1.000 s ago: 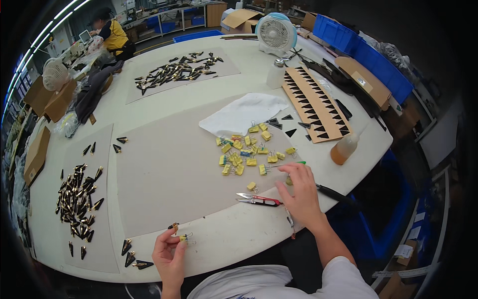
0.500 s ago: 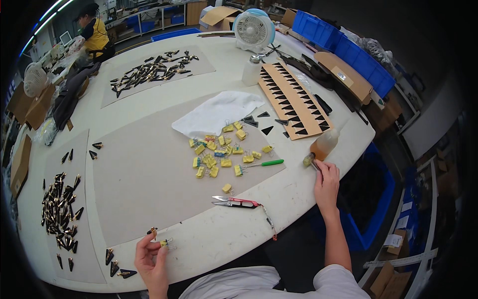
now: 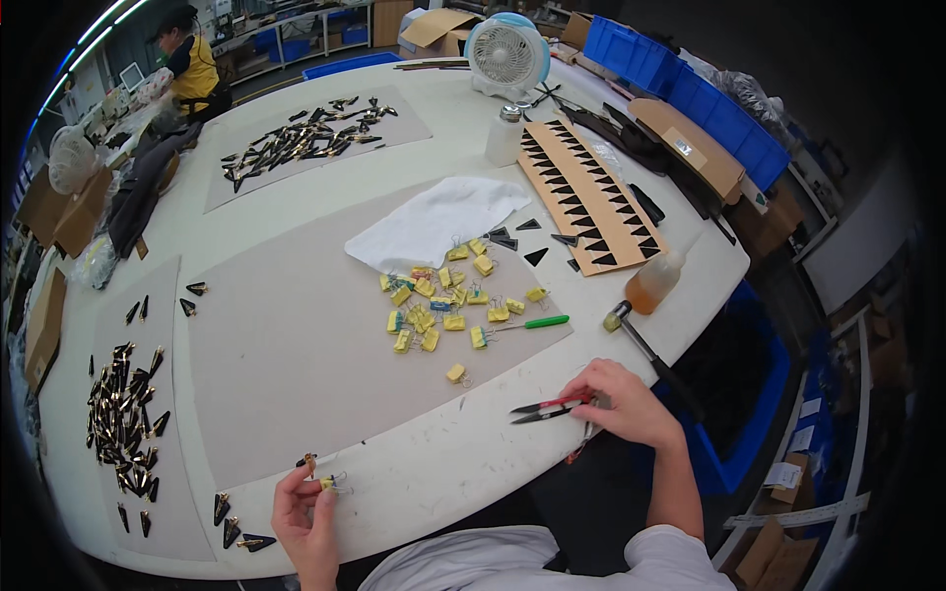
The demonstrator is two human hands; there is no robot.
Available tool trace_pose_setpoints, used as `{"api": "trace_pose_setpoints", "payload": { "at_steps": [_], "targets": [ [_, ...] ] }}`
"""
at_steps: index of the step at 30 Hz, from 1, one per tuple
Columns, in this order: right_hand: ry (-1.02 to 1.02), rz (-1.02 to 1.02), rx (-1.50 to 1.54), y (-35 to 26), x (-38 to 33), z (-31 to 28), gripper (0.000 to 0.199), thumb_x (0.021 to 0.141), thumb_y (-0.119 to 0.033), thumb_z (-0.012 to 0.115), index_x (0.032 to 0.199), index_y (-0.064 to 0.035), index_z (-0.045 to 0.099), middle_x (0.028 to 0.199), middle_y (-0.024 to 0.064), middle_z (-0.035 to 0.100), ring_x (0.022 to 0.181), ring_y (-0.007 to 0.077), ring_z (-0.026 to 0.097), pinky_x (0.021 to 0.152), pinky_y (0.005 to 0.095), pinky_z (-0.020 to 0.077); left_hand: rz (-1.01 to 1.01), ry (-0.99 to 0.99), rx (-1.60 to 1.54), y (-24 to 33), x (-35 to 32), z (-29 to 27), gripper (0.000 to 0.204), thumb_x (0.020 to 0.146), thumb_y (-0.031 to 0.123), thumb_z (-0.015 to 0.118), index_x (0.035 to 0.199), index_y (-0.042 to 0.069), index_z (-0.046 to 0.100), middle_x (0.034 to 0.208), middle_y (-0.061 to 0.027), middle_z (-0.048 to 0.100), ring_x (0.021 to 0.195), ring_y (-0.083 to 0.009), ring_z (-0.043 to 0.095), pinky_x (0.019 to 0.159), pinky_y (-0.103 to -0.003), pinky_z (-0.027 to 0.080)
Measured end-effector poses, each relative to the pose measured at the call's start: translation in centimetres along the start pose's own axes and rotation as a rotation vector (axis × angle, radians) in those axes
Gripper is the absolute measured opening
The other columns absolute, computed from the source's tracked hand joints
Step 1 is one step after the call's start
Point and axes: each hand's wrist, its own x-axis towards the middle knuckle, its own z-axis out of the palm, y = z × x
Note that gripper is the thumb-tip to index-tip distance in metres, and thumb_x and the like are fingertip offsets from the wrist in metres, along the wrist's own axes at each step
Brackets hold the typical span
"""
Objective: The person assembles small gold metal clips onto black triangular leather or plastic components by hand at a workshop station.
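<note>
Pinched between thumb and fingertips, a small yellow clip (image 3: 332, 482) with a dark piece sits in the left hand (image 3: 307, 514), low over the near edge of the big white table (image 3: 296, 227); the right hand (image 3: 627, 402) is curled loosely over the red handles of the thread snips (image 3: 548, 407), which lie flat on the tabletop with blades pointing left, and whether the fingers have closed on them cannot be told

Judging by size, the table offers most room on the grey mat (image 3: 296, 345) between the hands, which is bare; the near rim curves close under both wrists, so anything small could roll off there. A white cloth (image 3: 434, 222) lies further back, soft and easily dragged. The amber bottle (image 3: 653, 282) stands at the right edge beside a small hammer (image 3: 641, 340), and looks easy to tip with an elbow

The snips look light, stiff and sharp at the tip, best taken by the handles. Yellow clips (image 3: 443, 305) in the scattered heap are light and springy, gripped by their wire arms
</note>
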Motion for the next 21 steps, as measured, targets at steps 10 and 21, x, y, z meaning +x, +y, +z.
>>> {"api": "trace_pose_setpoints", "payload": {
  "at_steps": [10,21],
  "targets": [
    [0.679,0.011,-0.23,0.2,3.0,0.1,0.023,0.081,-0.005,0.067,0.104,-0.0057,0.064,0.095,0.0102,0.058,0.09,0.0289,0.057,0.082,0.0398,0.0448,0.056,-0.069,-0.03,0.1,-0.1,0.0,0.03,0.091,-0.002,0.065,0.121,0.0,0.06,0.096,-0.0026,0.062,0.084,-0.0089,0.058,0.077,-0.022,0.047],
    [0.436,0.086,-0.409,2.2,1.2,-0.9,0.015,0.081,-0.003,0.065,0.095,-0.0044,0.064,0.092,0.0111,0.058,0.095,0.03,0.055,0.089,0.0415,0.0423,0.022,-0.056,0.015,1.0,-0.2,0.0,0.025,0.092,0.002,0.063,0.117,-0.002,0.06,0.106,-0.0081,0.063,0.095,-0.0135,0.06,0.085,-0.026,0.048]
  ]
}}
